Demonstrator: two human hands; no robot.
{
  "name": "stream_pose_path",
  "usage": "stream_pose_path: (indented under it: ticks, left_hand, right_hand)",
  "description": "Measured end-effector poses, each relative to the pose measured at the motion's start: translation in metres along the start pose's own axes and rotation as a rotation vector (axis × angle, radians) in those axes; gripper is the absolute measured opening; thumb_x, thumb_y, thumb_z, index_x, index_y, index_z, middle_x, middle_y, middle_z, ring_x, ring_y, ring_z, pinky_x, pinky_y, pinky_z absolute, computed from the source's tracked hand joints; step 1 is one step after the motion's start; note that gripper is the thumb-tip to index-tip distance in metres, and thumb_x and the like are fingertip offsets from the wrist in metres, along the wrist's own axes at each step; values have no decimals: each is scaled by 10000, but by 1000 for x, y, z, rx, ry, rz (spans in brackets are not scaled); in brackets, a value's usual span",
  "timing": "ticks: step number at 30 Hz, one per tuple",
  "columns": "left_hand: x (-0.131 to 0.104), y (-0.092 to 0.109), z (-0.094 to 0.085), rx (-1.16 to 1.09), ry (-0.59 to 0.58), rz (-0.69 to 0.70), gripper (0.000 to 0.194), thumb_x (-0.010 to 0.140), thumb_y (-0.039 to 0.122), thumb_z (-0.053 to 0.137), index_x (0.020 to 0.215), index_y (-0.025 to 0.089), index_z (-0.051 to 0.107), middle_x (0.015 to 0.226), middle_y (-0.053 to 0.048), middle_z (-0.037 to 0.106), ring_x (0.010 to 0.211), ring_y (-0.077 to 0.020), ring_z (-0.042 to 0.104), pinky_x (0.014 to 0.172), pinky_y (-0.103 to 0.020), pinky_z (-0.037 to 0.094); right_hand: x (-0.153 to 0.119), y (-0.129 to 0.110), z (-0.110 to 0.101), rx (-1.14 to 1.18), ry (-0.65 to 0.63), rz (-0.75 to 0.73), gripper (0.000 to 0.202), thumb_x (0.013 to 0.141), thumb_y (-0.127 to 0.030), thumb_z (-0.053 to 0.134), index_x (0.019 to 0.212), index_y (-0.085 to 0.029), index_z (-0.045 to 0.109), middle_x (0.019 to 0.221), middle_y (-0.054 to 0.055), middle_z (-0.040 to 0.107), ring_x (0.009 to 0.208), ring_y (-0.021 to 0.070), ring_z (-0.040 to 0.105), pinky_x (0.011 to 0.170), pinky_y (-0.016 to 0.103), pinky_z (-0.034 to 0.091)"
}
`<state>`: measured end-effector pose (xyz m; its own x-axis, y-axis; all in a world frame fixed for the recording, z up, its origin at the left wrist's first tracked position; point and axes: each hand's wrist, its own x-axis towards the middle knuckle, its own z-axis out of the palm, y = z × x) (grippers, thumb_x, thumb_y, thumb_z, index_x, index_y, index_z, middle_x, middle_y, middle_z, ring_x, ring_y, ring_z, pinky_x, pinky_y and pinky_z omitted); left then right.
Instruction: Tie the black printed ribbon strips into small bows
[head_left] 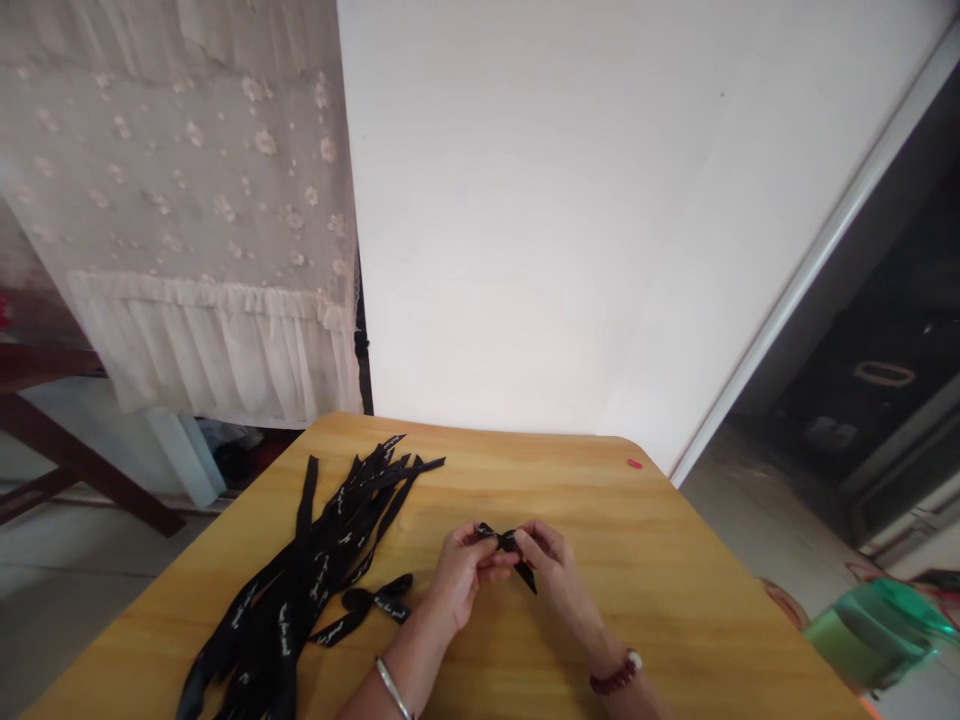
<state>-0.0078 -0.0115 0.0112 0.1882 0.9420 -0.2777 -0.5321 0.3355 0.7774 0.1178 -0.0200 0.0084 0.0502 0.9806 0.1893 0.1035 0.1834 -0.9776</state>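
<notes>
At the centre of the tabletop in the head view, two hands work on one black ribbon [508, 541], gathered at its middle, with one tail pointing to about five o'clock. The left hand [461, 570] pinches it from the nine-o'clock side between thumb and fingers; the right hand [553, 560] pinches it from three o'clock. One silver bangle [391, 688] circles the left wrist, one dark red beaded bracelet [616, 676] the right.

From the held ribbon, one black bow [377, 603] with white lettering lies at eight o'clock on the wooden table [660, 600]. Beyond it, toward nine o'clock, lies one heap of lettered black ribbons [322, 570], too overlapped to count. One small red piece [634, 463] sits at two o'clock, near the far corner. Off the table are one flowered curtain [217, 200] at eleven, one white panel [562, 200] at twelve and one green container [877, 625], blurred, past three.
</notes>
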Motion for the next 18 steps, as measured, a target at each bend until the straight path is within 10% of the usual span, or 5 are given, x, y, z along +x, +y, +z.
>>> stream_pose_path:
  ticks: [18]
  left_hand:
    - [-1,0,0,95,-56,1,90,576,159,649,622,103,594,615,-69,673,562,-180,637,512,-242,479]
  right_hand:
    - [-3,0,1,-200,-12,-37,290,740,-395,488,541,-196,418,510,-41,406,489,111,414,444,202,322]
